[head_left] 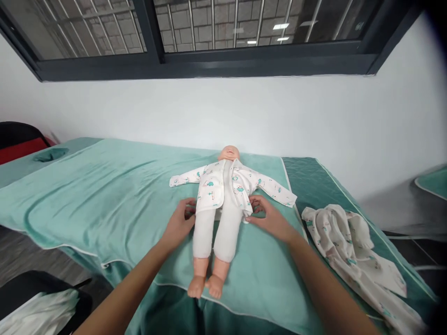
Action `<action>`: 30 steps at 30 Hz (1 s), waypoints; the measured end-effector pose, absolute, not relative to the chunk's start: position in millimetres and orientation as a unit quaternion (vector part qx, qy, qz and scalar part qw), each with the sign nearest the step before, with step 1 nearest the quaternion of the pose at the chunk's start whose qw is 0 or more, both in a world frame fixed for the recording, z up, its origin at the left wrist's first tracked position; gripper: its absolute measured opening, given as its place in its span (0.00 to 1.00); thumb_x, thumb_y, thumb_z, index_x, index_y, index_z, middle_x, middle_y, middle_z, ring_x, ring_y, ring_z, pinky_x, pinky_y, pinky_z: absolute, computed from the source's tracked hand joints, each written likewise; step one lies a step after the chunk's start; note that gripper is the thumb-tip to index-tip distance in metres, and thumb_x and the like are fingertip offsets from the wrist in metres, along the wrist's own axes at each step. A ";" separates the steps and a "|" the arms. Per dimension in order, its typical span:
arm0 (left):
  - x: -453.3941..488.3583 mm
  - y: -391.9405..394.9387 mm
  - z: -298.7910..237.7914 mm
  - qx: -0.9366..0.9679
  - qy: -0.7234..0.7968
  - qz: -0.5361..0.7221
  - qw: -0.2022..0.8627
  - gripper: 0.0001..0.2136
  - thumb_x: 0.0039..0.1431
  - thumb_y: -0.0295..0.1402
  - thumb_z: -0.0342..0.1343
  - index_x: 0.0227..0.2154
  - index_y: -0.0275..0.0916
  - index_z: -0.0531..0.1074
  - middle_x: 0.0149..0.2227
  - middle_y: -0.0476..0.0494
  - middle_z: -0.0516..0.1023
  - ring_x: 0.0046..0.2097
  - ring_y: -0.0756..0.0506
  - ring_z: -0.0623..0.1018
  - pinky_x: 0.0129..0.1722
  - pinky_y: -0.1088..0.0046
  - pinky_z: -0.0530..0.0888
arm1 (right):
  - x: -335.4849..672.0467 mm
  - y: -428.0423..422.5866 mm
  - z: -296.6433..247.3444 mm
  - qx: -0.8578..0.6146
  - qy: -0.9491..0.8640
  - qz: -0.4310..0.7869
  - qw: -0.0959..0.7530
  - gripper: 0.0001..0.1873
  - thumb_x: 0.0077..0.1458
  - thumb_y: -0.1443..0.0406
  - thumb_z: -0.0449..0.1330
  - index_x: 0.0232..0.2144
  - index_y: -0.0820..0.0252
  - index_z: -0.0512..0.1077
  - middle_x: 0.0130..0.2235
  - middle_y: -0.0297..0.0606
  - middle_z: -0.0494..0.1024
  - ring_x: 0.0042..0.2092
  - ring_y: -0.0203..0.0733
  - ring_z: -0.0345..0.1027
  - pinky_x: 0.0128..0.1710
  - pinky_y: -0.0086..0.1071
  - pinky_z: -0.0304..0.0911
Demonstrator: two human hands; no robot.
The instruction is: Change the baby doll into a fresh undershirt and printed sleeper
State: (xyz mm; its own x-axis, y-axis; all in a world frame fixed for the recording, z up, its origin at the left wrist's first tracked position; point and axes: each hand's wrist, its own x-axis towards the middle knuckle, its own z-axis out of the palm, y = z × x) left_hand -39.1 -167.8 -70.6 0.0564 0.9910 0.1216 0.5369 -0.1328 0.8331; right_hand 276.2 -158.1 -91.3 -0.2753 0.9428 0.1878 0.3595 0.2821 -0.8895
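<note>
A baby doll point(229, 152) lies on its back on a light green sheet, head toward the wall and bare feet toward me. It wears white trousers point(223, 242) and a white, printed baby jacket point(211, 184) that hangs open down the front, both sleeves spread outward. My left hand point(180, 221) is beside the doll's hip, its curled fingers at the jacket's lower side edge. On the other side, my right hand point(267, 216) has thumb and fingers closed at the jacket's bottom hem. The fingertips of both hands are partly hidden by the cloth.
A crumpled printed baby garment point(344, 246) lies on the darker green cover point(303, 174) at the right. The light green sheet point(104, 195) stretches left. Behind are a white wall point(314, 116) and a barred window point(216, 28). A black item with pale cloth point(42, 311) sits lower left.
</note>
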 end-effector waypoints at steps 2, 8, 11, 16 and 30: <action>-44.4 -175.6 -79.7 0.683 0.565 0.342 0.311 0.24 0.57 0.38 0.54 0.56 0.40 0.64 0.52 0.43 0.70 0.51 0.50 0.71 0.53 0.73 0.68 | 260.1 -175.4 -96.1 -0.516 -0.726 0.254 0.377 0.30 0.52 0.57 0.62 0.56 0.56 0.62 0.51 0.40 0.68 0.52 0.36 0.63 0.52 0.33 0.63; -34.7 -171.6 -85.7 0.693 0.571 0.353 0.261 0.19 0.60 0.40 0.50 0.53 0.42 0.68 0.49 0.46 0.73 0.47 0.50 0.72 0.53 0.70 0.67 | 227.3 -196.5 -101.8 -0.631 -0.677 0.085 0.370 0.22 0.59 0.59 0.53 0.55 0.57 0.62 0.49 0.40 0.69 0.49 0.38 0.64 0.49 0.33 0.62; -30.7 -168.6 -87.0 0.697 0.584 0.347 0.230 0.18 0.62 0.41 0.47 0.52 0.41 0.69 0.46 0.45 0.74 0.45 0.49 0.73 0.49 0.71 0.67 | 226.3 -192.8 -103.1 -0.658 -0.644 0.067 0.385 0.21 0.59 0.58 0.54 0.54 0.56 0.64 0.46 0.38 0.71 0.46 0.36 0.64 0.47 0.32 0.62; -32.8 -174.9 -94.0 0.679 0.548 0.432 0.229 0.18 0.64 0.40 0.45 0.52 0.39 0.67 0.49 0.44 0.73 0.45 0.52 0.73 0.45 0.76 0.69 | 230.2 -192.2 -106.7 -0.666 -0.632 0.045 0.393 0.20 0.62 0.55 0.50 0.52 0.58 0.67 0.42 0.37 0.72 0.42 0.33 0.65 0.45 0.30 0.62; -37.2 -182.7 -92.7 0.578 0.562 0.512 0.297 0.21 0.64 0.49 0.45 0.48 0.37 0.65 0.32 0.47 0.71 0.34 0.55 0.70 0.37 0.80 0.68 | 198.0 -194.3 -41.2 -0.545 -0.715 -0.066 0.433 0.18 0.63 0.64 0.46 0.48 0.57 0.72 0.52 0.41 0.70 0.54 0.39 0.62 0.57 0.38 0.59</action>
State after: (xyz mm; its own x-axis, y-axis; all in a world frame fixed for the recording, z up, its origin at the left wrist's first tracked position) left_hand -37.2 -182.7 -92.7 -0.1555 0.9537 0.2573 0.3456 -0.1915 0.9186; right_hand 198.0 -194.3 -41.2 -0.0316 0.7214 0.6918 0.8366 0.3978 -0.3767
